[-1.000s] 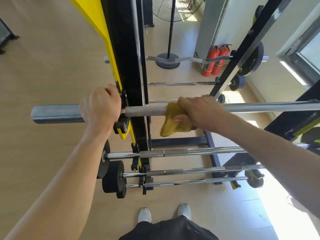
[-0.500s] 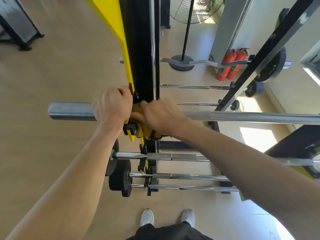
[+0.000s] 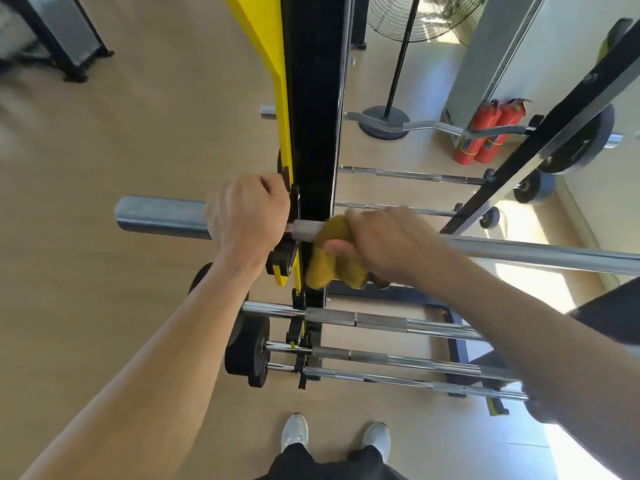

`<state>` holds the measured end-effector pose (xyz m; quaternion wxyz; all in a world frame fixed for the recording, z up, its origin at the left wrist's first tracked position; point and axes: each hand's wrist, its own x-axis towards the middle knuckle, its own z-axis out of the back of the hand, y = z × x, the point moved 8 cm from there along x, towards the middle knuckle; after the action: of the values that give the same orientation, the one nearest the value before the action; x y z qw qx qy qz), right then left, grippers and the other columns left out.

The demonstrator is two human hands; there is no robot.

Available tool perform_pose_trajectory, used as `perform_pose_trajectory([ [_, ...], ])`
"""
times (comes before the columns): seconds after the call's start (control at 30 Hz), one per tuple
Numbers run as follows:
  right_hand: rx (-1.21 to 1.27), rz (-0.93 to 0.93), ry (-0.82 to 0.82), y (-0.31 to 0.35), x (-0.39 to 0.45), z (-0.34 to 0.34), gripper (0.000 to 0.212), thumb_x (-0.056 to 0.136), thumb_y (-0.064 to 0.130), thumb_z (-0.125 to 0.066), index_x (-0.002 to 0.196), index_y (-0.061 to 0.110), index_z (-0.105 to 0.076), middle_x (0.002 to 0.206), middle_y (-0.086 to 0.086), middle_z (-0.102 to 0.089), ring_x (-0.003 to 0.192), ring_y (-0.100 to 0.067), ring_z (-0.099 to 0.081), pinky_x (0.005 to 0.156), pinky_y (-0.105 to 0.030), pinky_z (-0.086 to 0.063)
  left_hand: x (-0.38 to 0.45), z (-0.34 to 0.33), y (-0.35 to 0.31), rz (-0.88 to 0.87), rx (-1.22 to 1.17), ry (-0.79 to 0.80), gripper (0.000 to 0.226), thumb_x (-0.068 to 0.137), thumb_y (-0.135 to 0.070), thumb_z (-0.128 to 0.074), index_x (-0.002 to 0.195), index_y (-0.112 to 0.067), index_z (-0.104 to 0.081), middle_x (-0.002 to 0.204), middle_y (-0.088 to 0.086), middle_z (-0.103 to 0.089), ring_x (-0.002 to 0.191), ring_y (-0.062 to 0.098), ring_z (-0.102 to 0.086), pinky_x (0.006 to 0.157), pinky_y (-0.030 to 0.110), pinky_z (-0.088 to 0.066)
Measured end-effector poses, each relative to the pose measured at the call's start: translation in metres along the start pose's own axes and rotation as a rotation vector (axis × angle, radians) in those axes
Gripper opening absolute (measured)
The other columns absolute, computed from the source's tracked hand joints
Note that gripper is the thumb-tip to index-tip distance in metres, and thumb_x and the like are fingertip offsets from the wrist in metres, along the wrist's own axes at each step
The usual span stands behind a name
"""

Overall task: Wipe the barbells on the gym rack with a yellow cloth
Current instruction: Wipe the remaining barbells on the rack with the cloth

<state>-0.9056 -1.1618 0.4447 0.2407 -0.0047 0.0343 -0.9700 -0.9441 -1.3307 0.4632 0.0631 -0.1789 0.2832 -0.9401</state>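
Observation:
A long steel barbell (image 3: 540,254) lies across the top hooks of the black and yellow rack (image 3: 313,133). My left hand (image 3: 247,213) grips its thick sleeve (image 3: 159,218) just left of the upright. My right hand (image 3: 384,244) wraps the yellow cloth (image 3: 332,258) around the knurled shaft just right of the upright, and the cloth's loose end hangs below the bar. Several more barbells (image 3: 381,322) rest on lower hooks.
Black weight plates (image 3: 247,356) sit on the lower bars at the left. Behind the rack stand a curl bar (image 3: 433,126), two red fire extinguishers (image 3: 485,133) and a floor fan base (image 3: 382,124). A black frame (image 3: 65,39) stands far left. My white shoes (image 3: 294,433) are below.
My right hand slid the cloth left along the bar up against the upright, then back a little to the right. The left hand kept its grip on the sleeve.

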Motion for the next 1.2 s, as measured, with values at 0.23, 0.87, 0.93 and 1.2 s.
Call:
perform_pose_trajectory([
  [0.23,0.029,0.061,-0.125,0.016,0.008,0.000,0.044,0.102,0.058,-0.023,0.115,0.022,-0.045,0.090,0.006,-0.057,0.059,-0.009,-0.049,0.056,-0.027,-0.043,-0.001,0.005,0.001,-0.017,-0.025,0.002,0.054,0.101,-0.029,-0.039,0.048,-0.018,-0.039,0.044,-0.004,-0.036,0.041,0.013,-0.033,0.056,0.029,-0.027],
  [0.87,0.150,0.065,-0.077,0.025,0.015,0.003,0.038,0.103,0.055,-0.027,0.111,0.022,-0.045,0.087,0.010,-0.053,0.064,-0.009,-0.051,0.061,-0.030,-0.045,-0.001,0.007,0.002,-0.002,-0.008,-0.039,0.052,0.099,-0.026,-0.041,0.048,-0.016,-0.038,0.047,-0.001,-0.037,0.044,0.014,-0.033,0.053,0.029,-0.024],
  [0.93,0.110,0.077,-0.015,0.004,-0.009,0.000,0.034,0.102,0.051,-0.040,0.122,0.023,-0.041,0.101,0.011,-0.053,0.075,-0.011,-0.051,0.066,-0.028,-0.042,-0.002,0.006,0.002,-0.014,-0.006,-0.031,0.052,0.099,-0.026,-0.041,0.048,-0.016,-0.037,0.046,-0.001,-0.035,0.044,0.014,-0.032,0.053,0.027,-0.023],
  [1.2,-0.024,-0.115,0.204,-0.061,-0.058,-0.005,0.032,0.097,0.055,-0.046,0.104,0.026,-0.037,0.076,0.014,-0.048,0.067,-0.008,-0.054,0.066,-0.025,-0.046,-0.004,0.006,-0.002,-0.013,-0.006,-0.036,0.051,0.098,-0.025,-0.041,0.048,-0.017,-0.036,0.045,-0.003,-0.034,0.043,0.013,-0.031,0.061,0.030,-0.026],
])
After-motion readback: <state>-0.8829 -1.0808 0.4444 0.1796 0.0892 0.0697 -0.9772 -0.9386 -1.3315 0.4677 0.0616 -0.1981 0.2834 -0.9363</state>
